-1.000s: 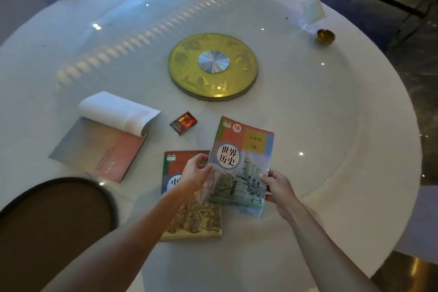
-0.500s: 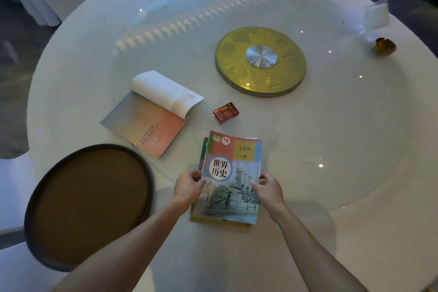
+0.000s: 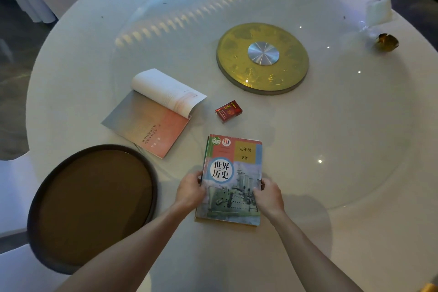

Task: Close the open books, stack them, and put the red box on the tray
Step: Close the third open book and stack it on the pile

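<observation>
Both hands rest on the closed history book (image 3: 233, 180), which lies on top of a second closed book whose green edge shows just along its left side. The left hand (image 3: 189, 191) has its fingers (image 3: 198, 176) clamped on the left edge of the stack; the right hand (image 3: 269, 195) has its fingers clamped on the right edge.

The open book (image 3: 154, 111) lies flat on the bench (image 3: 331, 125), well to the left of the stack, pages curled up. The red box (image 3: 228, 111) sits between the open book and the stack, near both but touching neither. The tray (image 3: 92, 206) is empty and overhangs the near left edge of the bench.

Risks, as judged: the glossy covers may slide out of line on release; the curled pages may fold under when the open book is shut; the overhanging tray could tip if the box is set on its outer side.

Room is ample: bare surface lies to the right and beyond the gold turntable hub (image 3: 263, 58).
</observation>
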Demonstrator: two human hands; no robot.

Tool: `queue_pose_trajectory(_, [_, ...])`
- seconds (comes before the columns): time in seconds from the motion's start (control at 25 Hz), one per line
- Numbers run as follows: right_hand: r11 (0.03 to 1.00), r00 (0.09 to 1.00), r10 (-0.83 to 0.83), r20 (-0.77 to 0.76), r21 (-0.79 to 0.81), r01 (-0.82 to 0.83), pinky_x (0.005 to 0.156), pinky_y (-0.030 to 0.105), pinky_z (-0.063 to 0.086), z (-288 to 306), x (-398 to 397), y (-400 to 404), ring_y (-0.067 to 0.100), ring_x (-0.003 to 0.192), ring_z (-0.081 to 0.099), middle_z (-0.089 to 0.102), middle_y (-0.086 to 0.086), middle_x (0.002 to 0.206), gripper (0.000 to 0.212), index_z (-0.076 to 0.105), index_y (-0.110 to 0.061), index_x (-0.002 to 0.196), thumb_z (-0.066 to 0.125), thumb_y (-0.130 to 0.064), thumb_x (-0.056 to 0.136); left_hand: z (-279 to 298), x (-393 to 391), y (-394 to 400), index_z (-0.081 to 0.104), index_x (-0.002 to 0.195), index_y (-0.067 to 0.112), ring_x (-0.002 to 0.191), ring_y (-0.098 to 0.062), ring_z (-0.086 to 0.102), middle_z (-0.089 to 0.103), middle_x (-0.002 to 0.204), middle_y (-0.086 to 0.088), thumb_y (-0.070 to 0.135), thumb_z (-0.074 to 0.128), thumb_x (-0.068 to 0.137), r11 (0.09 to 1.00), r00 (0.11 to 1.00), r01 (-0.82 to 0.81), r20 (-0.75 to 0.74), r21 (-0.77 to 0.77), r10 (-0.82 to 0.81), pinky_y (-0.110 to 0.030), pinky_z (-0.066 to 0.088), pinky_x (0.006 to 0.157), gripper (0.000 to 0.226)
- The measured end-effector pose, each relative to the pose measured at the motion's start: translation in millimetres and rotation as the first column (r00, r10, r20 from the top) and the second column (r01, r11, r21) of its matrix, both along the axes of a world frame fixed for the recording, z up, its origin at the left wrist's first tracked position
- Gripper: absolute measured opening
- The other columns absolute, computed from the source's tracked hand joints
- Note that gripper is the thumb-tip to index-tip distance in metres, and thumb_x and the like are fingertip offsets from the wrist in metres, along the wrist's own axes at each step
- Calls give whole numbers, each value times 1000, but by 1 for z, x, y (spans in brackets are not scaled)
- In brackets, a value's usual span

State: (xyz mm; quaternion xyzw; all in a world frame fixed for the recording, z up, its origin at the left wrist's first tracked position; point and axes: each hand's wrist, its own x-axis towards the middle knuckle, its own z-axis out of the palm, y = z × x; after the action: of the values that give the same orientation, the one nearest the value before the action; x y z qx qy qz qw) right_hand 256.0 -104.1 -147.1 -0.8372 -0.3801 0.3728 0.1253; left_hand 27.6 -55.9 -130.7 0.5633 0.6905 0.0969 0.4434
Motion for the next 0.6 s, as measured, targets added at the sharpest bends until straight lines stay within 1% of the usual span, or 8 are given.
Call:
queue_pose_trajectory(0.04, [1000,1000,-3,-10,-1,3,71,39,53,3,-1,1,32,87,65,70,14,98,7,66,-12,89,59,-13,89,-1,-1,0,69,122,21,90,-18,69,75,105,-3,21,63,92,1000,999,-13,36,-21,14,-37,61,74,31])
queue_pose_trajectory(0.12, [1000,1000,-4,-17,-27,4,72,40,55,6,-2,3,31,88,66,69,12,101,7,65,-11,94,60,-12,90,-2,-5,1,66,124,20,89,-17,69,73,103,-3,22,66,92,998,997,-28,68,-51,32,-31,60,67,32])
queue_pose_trajectory(0.2, [997,1000,14,-9,-72,-14,76,42,58,12,-2,9,30,92,67,69,11,107,15,64,-12,104,59,-13,90,-3,-10,6,63,124,20,87,-16,69,72,102,-3,22,69,91,995,994,-45,96,-94,54,-27,57,63,34])
queue_pose_trajectory(0.28, [995,994,68,84,-85,-61,84,41,56,21,-5,22,31,106,64,64,11,121,33,58,-10,124,60,-19,92,-1,-18,16,61,126,16,89,-17,68,70,104,-6,17,67,92,985,987,-84,127,-152,104,-27,57,65,35])
queue_pose_trajectory(0.36, [996,980,92,177,-21,-90,90,42,53,37,-12,45,30,116,58,55,11,129,44,52,-10,135,61,-28,95,3,-31,33,62,128,12,92,-19,68,69,106,-8,17,65,93,978,976,-148,139,-143,168,-33,59,76,36])
queue_pose_trajectory(0.44, [990,979,114,170,61,-126,93,43,54,52,-24,79,28,116,58,54,11,130,45,53,-11,135,64,-26,94,10,-52,55,63,129,10,92,-21,67,69,108,-8,20,68,92,964,952,-249,158,-97,261,-35,57,82,38])
queue_pose_trajectory(0.52, [975,975,182,123,105,-195,99,46,53,64,-41,117,29,119,59,56,12,133,48,56,-12,138,66,-27,93,16,-78,77,63,129,10,98,-21,66,69,116,-8,24,71,90,929,912,-364,174,-67,371,-33,54,83,43])
queue_pose_trajectory(0.6, [955,961,263,89,121,-272,102,50,52,75,-60,155,30,121,60,60,13,132,51,58,-12,140,67,-30,93,20,-104,99,58,133,11,97,-18,65,65,124,-7,29,73,88,876,852,-476,202,-84,482,-30,54,76,50])
